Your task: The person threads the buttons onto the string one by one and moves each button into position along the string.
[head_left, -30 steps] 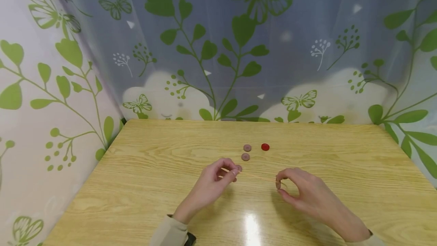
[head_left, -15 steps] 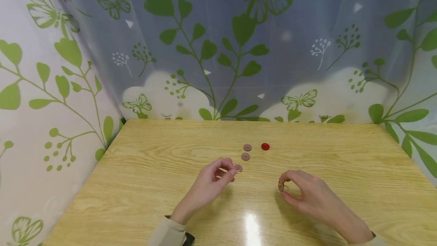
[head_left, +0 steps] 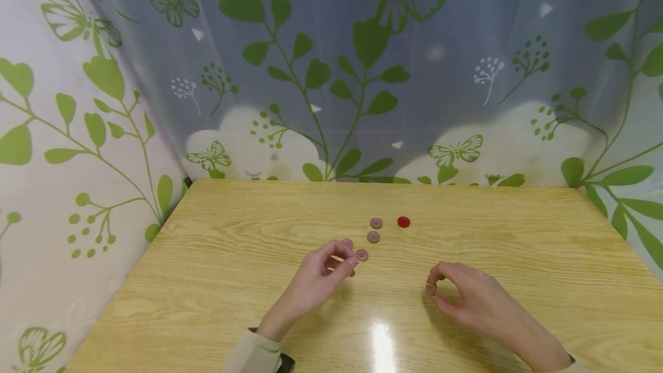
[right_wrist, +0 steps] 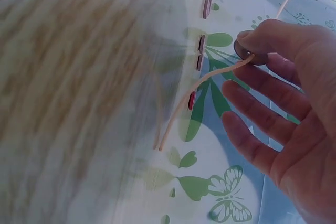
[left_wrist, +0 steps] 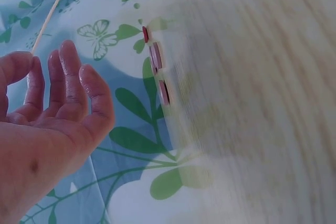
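My left hand (head_left: 318,275) pinches the end part of a thin pale cord (left_wrist: 52,14) between thumb and index finger, above the table. The cord runs across to my right hand (head_left: 479,298), which pinches a brown button (right_wrist: 259,59) between thumb and fingers. Through that button the cord passes, and its loose tail (right_wrist: 199,81) hangs down in the right wrist view. Close to my left fingertips lies a mauve-brown button (head_left: 361,255); another button (head_left: 347,243) is partly hidden behind that hand.
Farther back on the wooden table (head_left: 248,212) lie two more mauve-brown buttons (head_left: 373,237) and a red button (head_left: 403,221). A patterned curtain (head_left: 290,45) hangs behind the table's far edge, and another stands at the left.
My right hand has moved a little right and toward me with the button, widening the gap between the hands. My left hand has shifted slightly left, showing more of the buttons beside it.
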The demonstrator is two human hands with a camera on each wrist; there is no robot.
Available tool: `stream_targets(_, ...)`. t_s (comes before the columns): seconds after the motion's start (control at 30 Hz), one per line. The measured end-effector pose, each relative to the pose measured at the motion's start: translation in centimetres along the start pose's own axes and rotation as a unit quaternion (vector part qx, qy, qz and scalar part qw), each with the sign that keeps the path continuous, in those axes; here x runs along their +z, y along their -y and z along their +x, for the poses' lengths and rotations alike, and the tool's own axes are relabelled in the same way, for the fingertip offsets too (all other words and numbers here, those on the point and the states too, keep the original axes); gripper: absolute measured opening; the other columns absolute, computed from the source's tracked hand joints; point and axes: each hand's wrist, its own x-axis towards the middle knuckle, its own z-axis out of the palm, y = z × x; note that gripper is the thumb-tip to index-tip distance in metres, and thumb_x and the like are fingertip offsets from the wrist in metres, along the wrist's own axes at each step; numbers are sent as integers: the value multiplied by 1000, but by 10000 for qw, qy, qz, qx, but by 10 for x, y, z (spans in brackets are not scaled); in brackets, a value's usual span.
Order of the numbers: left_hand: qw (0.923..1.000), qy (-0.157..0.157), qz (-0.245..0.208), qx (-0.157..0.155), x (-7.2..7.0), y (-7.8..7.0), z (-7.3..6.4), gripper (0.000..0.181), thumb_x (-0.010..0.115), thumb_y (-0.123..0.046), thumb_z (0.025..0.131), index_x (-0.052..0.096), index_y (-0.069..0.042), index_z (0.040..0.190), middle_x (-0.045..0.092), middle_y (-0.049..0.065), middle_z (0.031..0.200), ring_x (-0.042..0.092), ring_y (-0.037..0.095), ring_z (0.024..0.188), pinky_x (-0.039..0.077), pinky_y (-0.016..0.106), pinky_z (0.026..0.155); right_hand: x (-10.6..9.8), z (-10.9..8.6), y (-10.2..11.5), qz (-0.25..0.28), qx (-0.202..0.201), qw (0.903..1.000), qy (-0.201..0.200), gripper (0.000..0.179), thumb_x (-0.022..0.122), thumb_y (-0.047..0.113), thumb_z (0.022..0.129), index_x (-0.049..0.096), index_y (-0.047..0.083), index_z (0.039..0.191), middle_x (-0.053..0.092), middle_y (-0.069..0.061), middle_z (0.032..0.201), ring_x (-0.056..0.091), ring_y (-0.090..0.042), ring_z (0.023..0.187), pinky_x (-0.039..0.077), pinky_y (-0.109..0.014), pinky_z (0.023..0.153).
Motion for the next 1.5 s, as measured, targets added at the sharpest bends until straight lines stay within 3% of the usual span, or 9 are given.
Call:
stream_targets(0.27,10000,-13,71,-18,-1,-1,-1,18,62,-22,103,66,-7,111,67,11,111,70,21,95,57,28,77,-1,-4,-2,116,167,9996,198,40,84,1,73,62,28,93,66,24,88,66,-1,82,58,-27,68)
stream_targets(0.53,10000,10,78,-32,-1,-1,-1,17,62,-22,103,65,-6,110,67,11,111,70,24,95,56,27,75,-1,-10,-5,391,82,9987,304,39,85,-1,73,63,25,93,70,19,90,65,3,82,58,-26,68)
stream_targets(0.77,9999,27,60,-78,-3,-2,-1,18,62,-22,103,65,-7,111,66,11,112,70,25,96,56,27,77,-1,-16,-9,175,83,9997,134,40,88,0,68,63,23,91,70,17,88,63,2,78,55,-23,64)
stream_targets(1.0,9999,46,91,15,-1,0,0,18,62,-22,103,66,-6,109,67,16,111,70,27,95,54,23,74,-2,-20,-13,122,152,9995,242,38,88,1,68,65,22,91,69,16,88,62,0,76,54,-23,65)
stream_targets(1.13,9999,57,123,17,-1,0,-1,17,62,-22,103,66,-7,108,68,17,109,70,30,95,53,22,72,-2,-19,-12,45,110,9994,335,36,88,3,70,67,21,93,70,14,89,66,-5,79,56,-25,67)
stream_targets(1.3,9999,103,47,12,-2,-1,0,14,60,-23,104,65,-11,110,67,9,112,70,30,99,54,23,74,-2,-14,-8,-71,118,9986,506,31,87,8,74,71,18,100,74,10,94,70,-8,85,60,-29,72)
stream_targets(1.5,9997,199,44,102,-1,-6,3,20,59,-26,105,65,-9,113,71,12,116,70,31,101,54,25,76,2,-4,-2,28,109,9976,683,30,85,12,79,72,16,106,75,8,98,71,-10,88,61,-31,75)
